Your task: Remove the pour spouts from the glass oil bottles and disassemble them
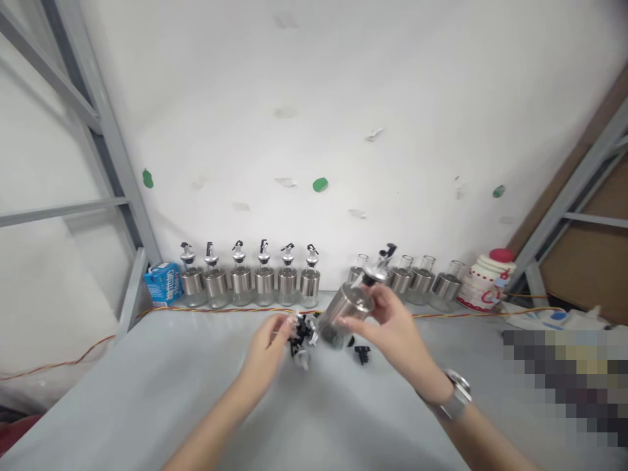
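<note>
My right hand [392, 324] is wrapped round an oil bottle [346, 307] with a steel sleeve and a pourer spout [377, 268] in its neck. The bottle is tilted, its top leaning right, and held above the table. At the near side of a pile of loose black and silver pourer spouts [303, 333], my left hand [272, 337] has thumb and fingers pinched together. Something pale and blurred shows at those fingertips; I cannot make out what it is. A black stopper piece [362, 354] lies below the bottle.
Several bottles with spouts [265, 281] stand in a row along the wall at left. Open-necked bottles [422, 281] stand at right, beside a red-and-white jar [488, 278]. A blue drink carton [163, 284] stands far left. A twisted wire [216, 309] crosses the grey table [161, 373].
</note>
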